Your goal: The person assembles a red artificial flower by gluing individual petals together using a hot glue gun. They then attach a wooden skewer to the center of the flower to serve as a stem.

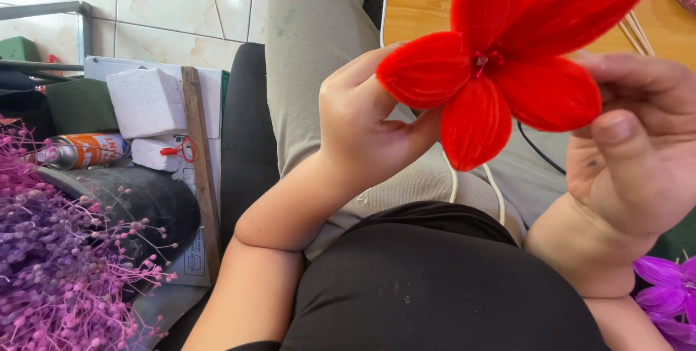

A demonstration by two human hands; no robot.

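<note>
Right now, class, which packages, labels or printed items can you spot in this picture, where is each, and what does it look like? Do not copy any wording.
Orange and white spray can: lying on its side at far left, a cylinder with a printed label.
White rectangular printed label: lower left, beside the wooden strip, with small dark print.
White foam blocks: above the can, unlabelled.
No screens or signs are visible.

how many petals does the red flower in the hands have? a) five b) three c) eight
a, the red flower shows five fuzzy petals spread around a small centre, with the left hand pinching one petal and the right hand at another.
</note>
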